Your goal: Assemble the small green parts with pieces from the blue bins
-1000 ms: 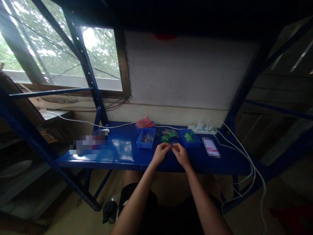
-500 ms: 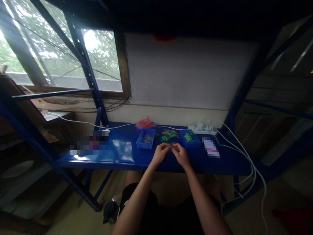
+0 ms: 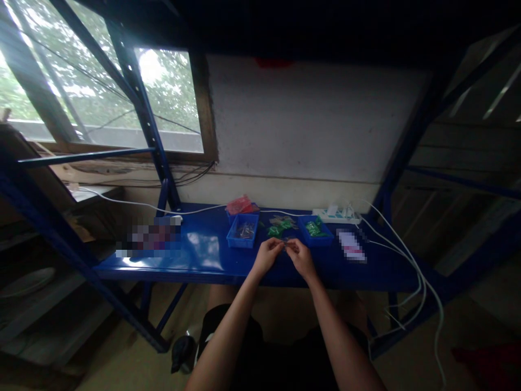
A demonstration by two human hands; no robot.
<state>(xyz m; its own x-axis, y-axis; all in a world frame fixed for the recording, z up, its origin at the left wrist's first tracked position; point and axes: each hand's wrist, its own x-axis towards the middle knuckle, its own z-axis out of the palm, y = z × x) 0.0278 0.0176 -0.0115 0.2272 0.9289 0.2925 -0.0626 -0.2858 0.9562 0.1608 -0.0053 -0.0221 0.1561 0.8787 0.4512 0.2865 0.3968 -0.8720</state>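
Above the front part of the blue table [image 3: 207, 269], my left hand [image 3: 268, 254] and my right hand [image 3: 300, 256] meet fingertip to fingertip. Both are closed in a pinch around something small and dark that I cannot make out. Just behind them lies a loose pile of green pieces [image 3: 277, 227], with duller, clear-looking bits mixed in. Left of my hands stands a blue bin with small metallic parts [image 3: 246, 230]. To their right, another blue bin holds green pieces [image 3: 315, 228].
Red plastic packaging [image 3: 240, 205] rests on a bin at the back. A white power strip [image 3: 336, 215] lies along the wall, its white cables [image 3: 421, 271] hanging over the table's right side. A blurred-out pale object [image 3: 350, 245] lies at right. Blue rack posts [image 3: 152, 127] frame the table.
My hands stay in nearly the same place, fingertips still together, with only a slight shift of the fingers. The bins and piles have not visibly changed.
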